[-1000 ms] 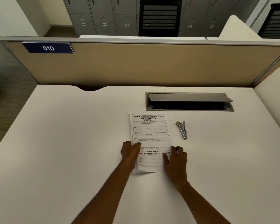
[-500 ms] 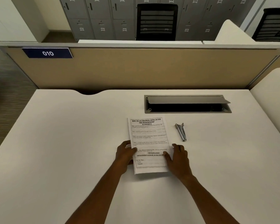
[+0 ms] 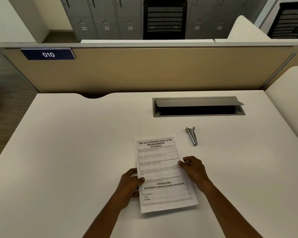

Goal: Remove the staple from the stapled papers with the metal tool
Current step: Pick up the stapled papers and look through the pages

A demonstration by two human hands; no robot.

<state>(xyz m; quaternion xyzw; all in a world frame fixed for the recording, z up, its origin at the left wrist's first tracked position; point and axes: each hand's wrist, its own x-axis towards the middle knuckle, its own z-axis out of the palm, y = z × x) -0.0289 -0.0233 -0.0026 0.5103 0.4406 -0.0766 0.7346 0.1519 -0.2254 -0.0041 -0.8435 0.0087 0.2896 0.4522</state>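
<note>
Both hands pinch the papers (image 3: 159,170) on the desk (image 3: 76,152): the left hand (image 3: 129,183) grips the left edge, the right hand (image 3: 193,169) the right edge, likely squaring them for work. The tool (image 3: 192,136) lies untouched just beyond the right hand; the staple is too small to see.

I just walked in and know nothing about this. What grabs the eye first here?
Two bare hands gripping a printed sheet: the left hand on its left edge, the right hand on its right edge, with the stapled papers in the middle of the white desk. Just beyond to the right lies a small metal tool, untouched.
</note>
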